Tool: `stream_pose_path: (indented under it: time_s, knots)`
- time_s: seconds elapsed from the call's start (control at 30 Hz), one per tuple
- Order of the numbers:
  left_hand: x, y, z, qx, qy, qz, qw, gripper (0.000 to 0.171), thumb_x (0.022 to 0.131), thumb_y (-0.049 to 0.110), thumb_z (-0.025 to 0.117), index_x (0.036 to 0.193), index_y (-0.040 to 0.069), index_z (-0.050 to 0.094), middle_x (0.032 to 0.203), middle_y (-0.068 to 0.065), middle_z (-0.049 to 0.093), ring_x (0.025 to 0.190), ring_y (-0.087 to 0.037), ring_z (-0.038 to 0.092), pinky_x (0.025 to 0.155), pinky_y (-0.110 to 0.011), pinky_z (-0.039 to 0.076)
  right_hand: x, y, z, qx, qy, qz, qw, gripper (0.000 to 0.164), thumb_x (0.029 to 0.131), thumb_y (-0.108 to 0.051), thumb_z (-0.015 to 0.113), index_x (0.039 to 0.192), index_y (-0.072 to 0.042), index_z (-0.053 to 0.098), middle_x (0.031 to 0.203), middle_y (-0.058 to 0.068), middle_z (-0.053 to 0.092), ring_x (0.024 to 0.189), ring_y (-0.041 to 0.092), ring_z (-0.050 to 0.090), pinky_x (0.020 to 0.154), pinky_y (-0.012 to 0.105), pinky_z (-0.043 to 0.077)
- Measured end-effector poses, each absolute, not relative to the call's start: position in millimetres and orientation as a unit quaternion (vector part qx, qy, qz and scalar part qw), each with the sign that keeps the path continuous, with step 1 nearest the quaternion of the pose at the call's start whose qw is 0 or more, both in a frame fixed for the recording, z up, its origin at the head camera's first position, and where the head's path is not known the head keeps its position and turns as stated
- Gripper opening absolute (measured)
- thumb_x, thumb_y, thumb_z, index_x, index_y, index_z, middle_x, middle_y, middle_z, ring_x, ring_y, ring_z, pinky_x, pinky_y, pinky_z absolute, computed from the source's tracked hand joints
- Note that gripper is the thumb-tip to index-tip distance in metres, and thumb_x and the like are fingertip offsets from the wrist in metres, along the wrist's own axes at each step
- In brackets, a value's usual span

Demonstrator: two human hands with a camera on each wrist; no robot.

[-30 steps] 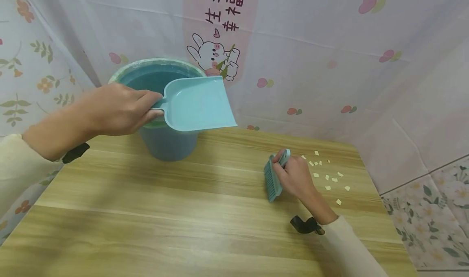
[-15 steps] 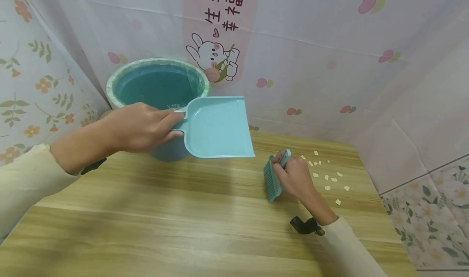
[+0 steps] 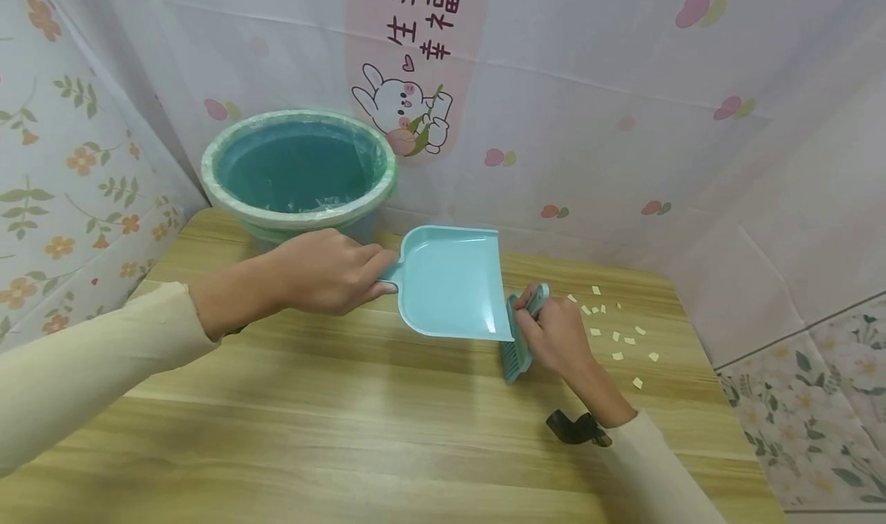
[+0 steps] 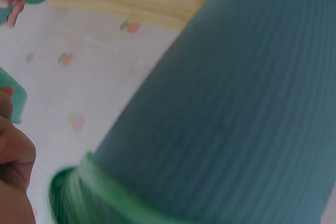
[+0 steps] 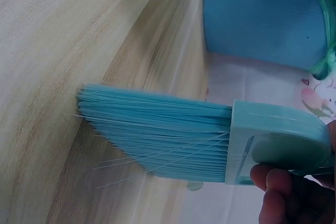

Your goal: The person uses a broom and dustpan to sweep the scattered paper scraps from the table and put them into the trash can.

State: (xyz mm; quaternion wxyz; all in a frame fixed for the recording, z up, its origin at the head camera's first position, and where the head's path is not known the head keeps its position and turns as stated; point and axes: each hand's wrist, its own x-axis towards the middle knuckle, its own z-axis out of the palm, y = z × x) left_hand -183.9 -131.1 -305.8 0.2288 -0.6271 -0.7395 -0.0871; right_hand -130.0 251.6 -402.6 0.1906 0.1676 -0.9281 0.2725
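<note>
In the head view my left hand (image 3: 325, 272) grips the short handle of a light-blue dustpan (image 3: 453, 282), held above the table with its pan facing up. The pan's front edge overlaps the top of a teal hand brush (image 3: 517, 355). My right hand (image 3: 559, 333) holds that brush by its handle. Seen from the right wrist, the brush's bristles (image 5: 157, 135) point down to the wood, a few strands splayed out. Small pale paper scraps (image 3: 617, 336), several of them, lie scattered to the right of my right hand.
A blue bin (image 3: 298, 220) with a clear plastic liner stands at the back left of the wooden table (image 3: 388, 447). Its ribbed side (image 4: 226, 103) fills much of the left wrist view. A printed cloth (image 3: 588, 124) hangs behind the table, with tiled wall at right.
My left hand has carried the dustpan from over the bin's rim rightward and towards me, up to the brush. The right hand and brush have stayed put.
</note>
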Motion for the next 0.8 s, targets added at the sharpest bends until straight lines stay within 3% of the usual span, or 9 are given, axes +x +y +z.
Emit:
stream_pose_path:
  time_s: [0.13,0.23,0.5,0.8]
  knots:
    - [-184.5,-122.6,-321.2,-0.621,-0.754,-0.087,0.198,0.028,0.114,0.026,0.061,0.102,0.001,0.055,0.076,-0.001,0.047,0.056,-0.013,0.040,0.050,-0.029,0.039,-130.2,251.9,-403.9,0.164,-0.929,0.272,0.189,0.017,0.094,-0.007,0.057,0.090,-0.003,0.074,0.067,0.000,0.064,0.049,0.006,0.033,0.046,0.031,0.031]
    - [-184.2,-117.3,-334.1,-0.614,-0.764,-0.087,0.178,0.028,0.105,0.021,0.074,0.102,0.001,0.055,0.076,0.000,0.045,0.056,-0.013,0.040,0.049,-0.029,0.039,-130.4,252.7,-404.8,0.163,-0.930,0.269,0.190,0.018,0.095,-0.007,0.057,0.089,-0.003,0.074,0.072,0.003,0.068,0.049,0.007,0.036,0.047,0.031,0.032]
    - [-183.9,-106.3,-375.2,-0.608,-0.775,-0.099,0.141,0.029,0.106,0.022,0.074,0.099,0.003,0.053,0.074,0.004,0.041,0.056,-0.011,0.036,0.049,-0.026,0.035,-131.7,252.9,-405.9,0.168,-0.928,0.269,0.198,0.017,0.095,-0.007,0.057,0.089,-0.004,0.073,0.068,0.000,0.064,0.051,0.005,0.033,0.047,0.030,0.032]
    - [-189.7,-96.5,-416.0,-0.602,-0.790,-0.083,0.082,0.025,0.110,0.023,0.065,0.099,0.004,0.055,0.074,0.005,0.040,0.058,-0.008,0.037,0.050,-0.025,0.038,-131.2,252.6,-404.7,0.166,-0.926,0.275,0.200,0.016,0.094,-0.006,0.058,0.088,-0.005,0.073,0.068,0.000,0.064,0.051,0.006,0.036,0.047,0.030,0.031]
